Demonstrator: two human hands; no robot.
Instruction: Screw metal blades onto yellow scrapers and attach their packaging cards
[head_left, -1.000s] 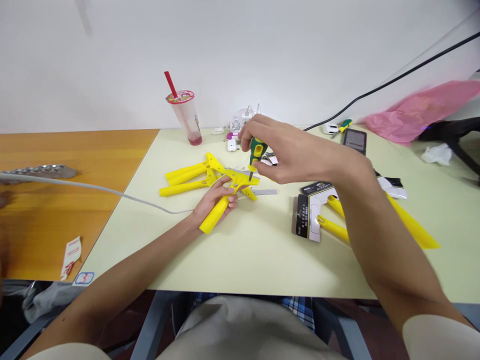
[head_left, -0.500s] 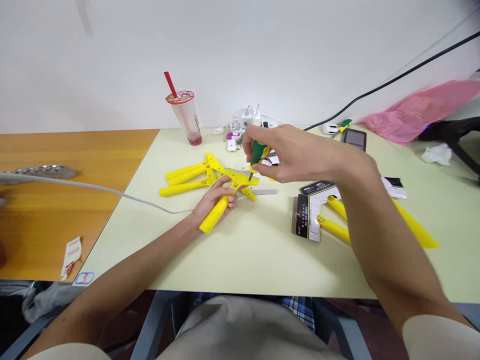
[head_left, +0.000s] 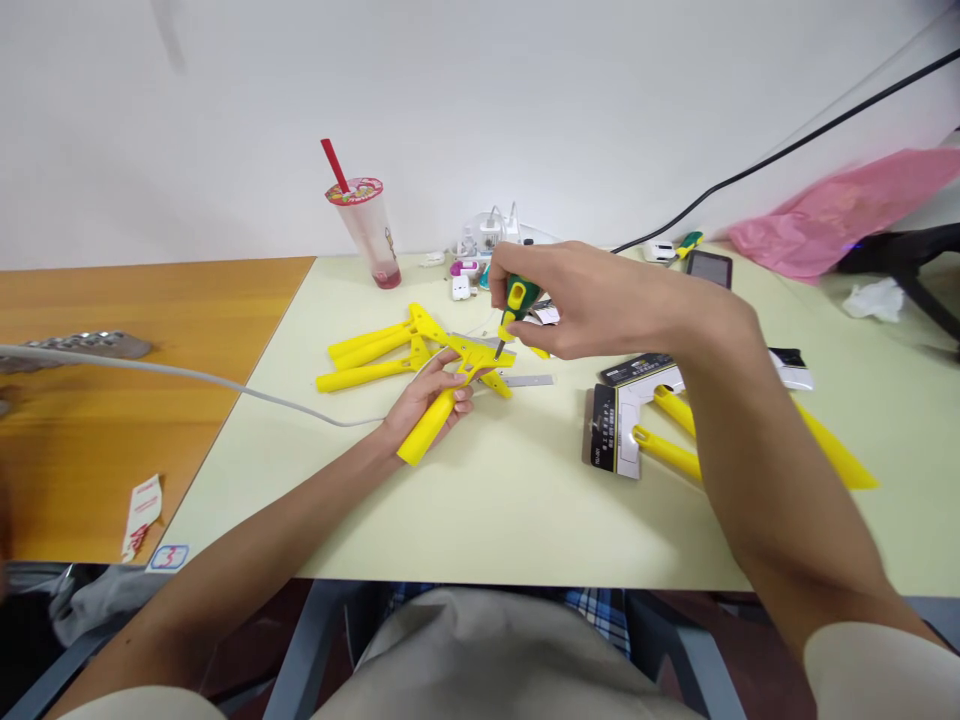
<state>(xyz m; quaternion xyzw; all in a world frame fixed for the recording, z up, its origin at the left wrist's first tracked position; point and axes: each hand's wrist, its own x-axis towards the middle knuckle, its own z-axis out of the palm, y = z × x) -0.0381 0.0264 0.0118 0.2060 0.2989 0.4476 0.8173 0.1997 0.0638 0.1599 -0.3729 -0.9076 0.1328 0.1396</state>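
My left hand [head_left: 421, 400] is closed around a yellow plastic scraper [head_left: 429, 425], whose flat head points to the right. In my right hand [head_left: 589, 300] a screwdriver [head_left: 517, 305] with a green and yellow handle is gripped from above. Its tip meets the scraper's head at a screw hole, but I cannot make out the screw. Behind my left hand lie more yellow scrapers [head_left: 364, 376], handles to the left. A thin metal blade [head_left: 529, 380] sticks out just right of the held head.
A cup with a red straw [head_left: 369, 230] stands at the back. Packaged yellow scrapers [head_left: 616, 440] lie under my right forearm. Back right are a phone [head_left: 709, 268], another screwdriver [head_left: 688, 244] and a pink bag [head_left: 832, 220]. A grey cable [head_left: 262, 398] crosses from the left.
The screwdriver's handle has turned in my right fingers, showing more yellow now. Its tip stays on the scraper's head. My left hand keeps its hold; the view has shifted slightly.
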